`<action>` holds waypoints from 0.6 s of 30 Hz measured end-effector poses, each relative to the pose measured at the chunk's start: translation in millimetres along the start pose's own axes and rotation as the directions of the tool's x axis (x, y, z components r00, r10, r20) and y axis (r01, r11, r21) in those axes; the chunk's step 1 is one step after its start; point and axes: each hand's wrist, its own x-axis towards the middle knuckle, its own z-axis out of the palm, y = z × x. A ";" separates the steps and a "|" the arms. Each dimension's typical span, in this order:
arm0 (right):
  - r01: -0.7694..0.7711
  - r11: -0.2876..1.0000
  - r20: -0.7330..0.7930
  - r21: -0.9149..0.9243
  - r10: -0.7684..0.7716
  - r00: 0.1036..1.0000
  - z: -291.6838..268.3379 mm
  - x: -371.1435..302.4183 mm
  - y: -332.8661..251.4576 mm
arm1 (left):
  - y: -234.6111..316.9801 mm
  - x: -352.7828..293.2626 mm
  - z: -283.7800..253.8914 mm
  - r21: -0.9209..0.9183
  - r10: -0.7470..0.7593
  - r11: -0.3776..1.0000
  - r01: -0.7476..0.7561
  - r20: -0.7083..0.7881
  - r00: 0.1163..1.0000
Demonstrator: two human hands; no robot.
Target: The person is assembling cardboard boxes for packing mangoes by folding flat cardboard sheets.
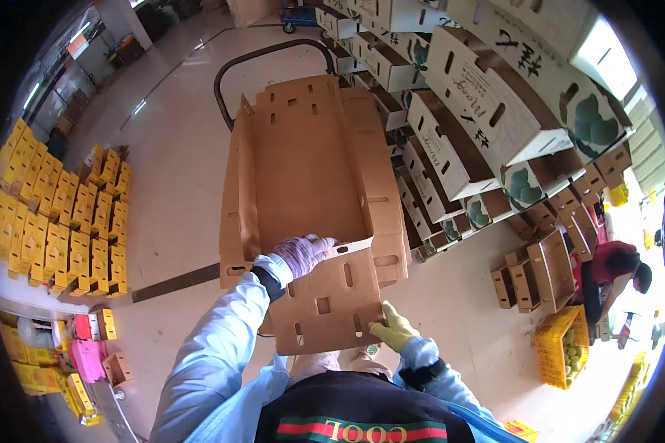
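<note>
A brown cardboard box (307, 159), partly folded, lies in front of me on a pile of flat cardboard sheets (389, 214). Its long sides stand up, and its near end flap (329, 284) stretches toward me with slots cut in it. My left hand (303, 256), in a purple striped glove, has its fingers closed over the raised near edge of the box. My right hand (395, 329), in a pale yellow glove, pinches the right edge of the flap near its outer corner, the fingers partly hidden beneath.
A black cart handle (273, 46) rises behind the pile. White printed boxes (488, 96) are stacked high close on the right. Yellow boxes (59, 221) stand in stacks at the left. Far right, a person (615, 269) bends near a yellow crate (550, 351) holding green fruit.
</note>
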 end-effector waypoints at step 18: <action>0.520 0.757 -0.025 -0.396 -0.575 0.818 -117.0 107.5 -115.2 | -32.8 -1.3 -58.1 -0.510 -0.033 0.799 0.318 0.491 0.871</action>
